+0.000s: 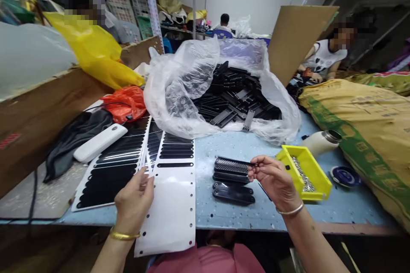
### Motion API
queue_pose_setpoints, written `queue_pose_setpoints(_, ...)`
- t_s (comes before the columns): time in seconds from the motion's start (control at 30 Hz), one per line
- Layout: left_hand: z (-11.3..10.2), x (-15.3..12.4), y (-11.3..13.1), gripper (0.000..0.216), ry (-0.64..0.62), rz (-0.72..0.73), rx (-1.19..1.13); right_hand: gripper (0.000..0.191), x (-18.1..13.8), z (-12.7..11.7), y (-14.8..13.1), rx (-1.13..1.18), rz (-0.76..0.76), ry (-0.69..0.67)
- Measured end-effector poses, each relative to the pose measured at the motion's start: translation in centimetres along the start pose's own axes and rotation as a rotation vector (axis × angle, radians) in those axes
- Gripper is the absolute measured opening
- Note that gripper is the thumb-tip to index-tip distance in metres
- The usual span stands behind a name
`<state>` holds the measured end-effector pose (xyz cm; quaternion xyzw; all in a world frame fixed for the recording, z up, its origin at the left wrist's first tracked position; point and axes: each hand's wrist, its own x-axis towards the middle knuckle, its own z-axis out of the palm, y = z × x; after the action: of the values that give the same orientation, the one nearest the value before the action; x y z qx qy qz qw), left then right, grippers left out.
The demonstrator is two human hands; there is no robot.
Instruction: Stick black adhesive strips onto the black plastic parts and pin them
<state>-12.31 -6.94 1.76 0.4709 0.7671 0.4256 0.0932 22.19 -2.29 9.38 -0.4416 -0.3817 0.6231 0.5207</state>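
My left hand (136,196) is curled, thumb near fingertips, over the left edge of a white backing sheet (171,209) with black rounded adhesive strips. Whatever its fingers pinch, if anything, cannot be made out. My right hand (275,181) pinches the right end of a thin black strip (233,161) at the far edge of a small group of pieces. Nearer to me are a perforated black piece (232,167) and several smooth black pieces (233,196), lying side by side on the blue table. Another dark thin piece shows under my right hand.
Behind, a clear plastic bag (179,89) holds many black pieces (237,94). At right are a yellow bin (315,175) of small metal parts, an uncapped bottle (322,141), a blue lid (346,176) and a large sack (368,123). A white device (100,143) lies left.
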Motion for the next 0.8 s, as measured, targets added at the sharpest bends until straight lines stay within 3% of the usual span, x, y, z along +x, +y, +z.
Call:
queue_pose_setpoints(0.07,-0.1,0.0,1.5,0.041,0.060,0.117,0.124,0.015,-0.9,-1.3,0.2,-0.048,-0.017,0.020)
queue_pose_setpoints(0.13,0.6,-0.2,3.3,0.039,0.007,0.155,0.078,0.018,-1.4,-2.5,0.6,-0.093,-0.035,0.082)
queue_pose_setpoints(0.23,3.4,-0.5,6.0,0.031,-0.286,0.105,-0.198,0.029,-1.7,-4.2,1.2,-0.122,-0.031,0.135)
queue_pose_setpoints(0.33,7.4,-0.6,8.1,0.020,-0.571,0.031,-0.394,0.028,-1.4,-5.4,1.7,-0.118,0.019,0.140)
queue_pose_setpoints(0.5,11.9,-0.5,9.7,0.013,-0.622,-0.027,-0.443,0.025,-0.1,-5.9,2.5,-0.093,0.079,0.132)
queue_pose_setpoints(0.8,12.9,-0.9,9.4,0.017,-0.711,0.005,-0.448,0.024,2.4,-4.9,3.7,-0.246,0.097,0.046)
